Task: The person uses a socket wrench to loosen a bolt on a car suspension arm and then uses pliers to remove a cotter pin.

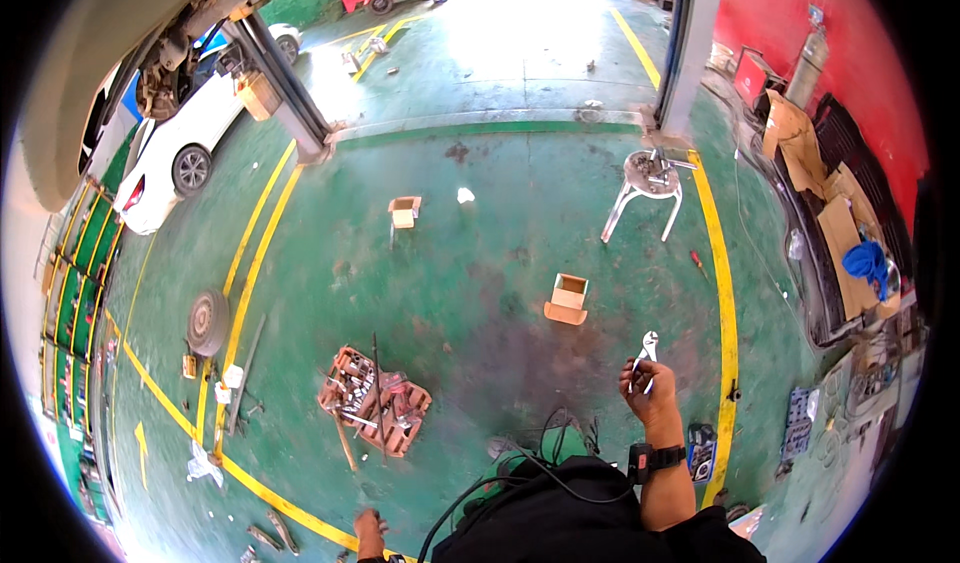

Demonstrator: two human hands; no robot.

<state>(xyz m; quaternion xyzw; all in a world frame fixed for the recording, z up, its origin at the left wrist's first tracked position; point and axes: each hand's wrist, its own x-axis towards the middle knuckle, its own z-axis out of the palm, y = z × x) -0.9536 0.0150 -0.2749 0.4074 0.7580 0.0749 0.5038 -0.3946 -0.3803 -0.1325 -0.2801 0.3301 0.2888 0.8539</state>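
Note:
My right hand [650, 391] is raised at the lower right, its fingers closed around a silver adjustable wrench [649, 347]. The wrench's jaw end points up and away, and part of its handle is hidden by my fingers. Low at the bottom edge hangs my left hand [370, 530], its fingers curled in and nothing visible in them. Ahead of it on the floor lies a reddish tool tray [414, 403] full of sockets and metal tools, with a long dark bar [377, 383] across it and a hammer-like wooden handle [346, 447] sticking out.
An open cardboard box [567, 309] and a smaller one [404, 217] lie on the green floor. A round stool [650, 178] bears metal tools. Lift posts [680, 53] stand ahead, under a raised vehicle [75, 93]. A wheel [208, 323] is at left, a blue socket case [702, 453] at right.

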